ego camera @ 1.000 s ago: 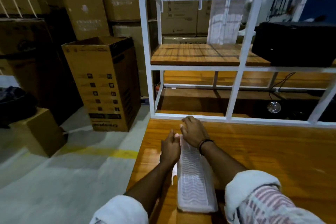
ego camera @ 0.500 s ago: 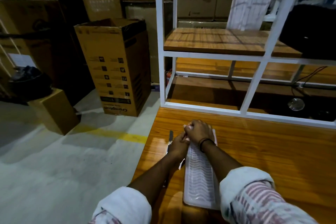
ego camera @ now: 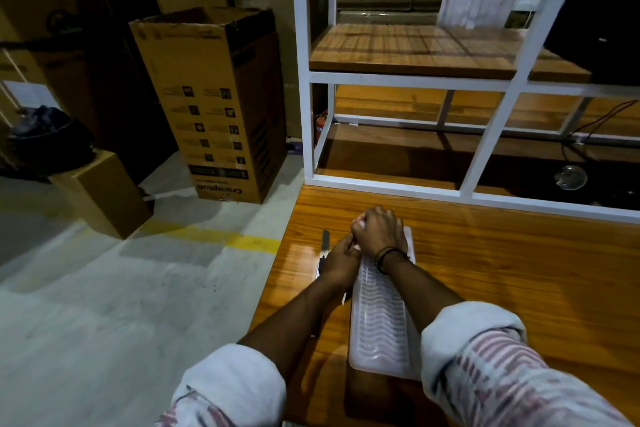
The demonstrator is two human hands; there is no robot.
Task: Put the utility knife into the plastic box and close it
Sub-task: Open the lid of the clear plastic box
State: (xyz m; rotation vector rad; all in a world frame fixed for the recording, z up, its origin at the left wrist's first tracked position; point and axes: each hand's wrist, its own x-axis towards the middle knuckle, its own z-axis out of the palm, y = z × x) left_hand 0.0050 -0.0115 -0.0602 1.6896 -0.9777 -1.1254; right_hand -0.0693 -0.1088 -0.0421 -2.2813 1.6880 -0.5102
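Note:
A long translucent plastic box (ego camera: 381, 326) with a wavy ribbed lid lies lengthwise on the wooden table (ego camera: 519, 288), its lid down. My right hand (ego camera: 379, 232) covers the box's far end with curled fingers. My left hand (ego camera: 341, 262) grips the far left edge of the box, touching the right hand. The utility knife (ego camera: 325, 244), dark and slim, lies on the table just left of my left hand, outside the box and partly hidden by the hand.
A white metal shelf frame (ego camera: 491, 135) with wooden boards rises at the table's far edge. The table's left edge (ego camera: 277, 270) drops to a concrete floor. An open cardboard carton (ego camera: 214, 104) and a smaller box (ego camera: 100, 194) stand on that floor.
The view has dropped and swung slightly, bringing the knife into sight beside my left hand. Both hands stay on the far end of the box.

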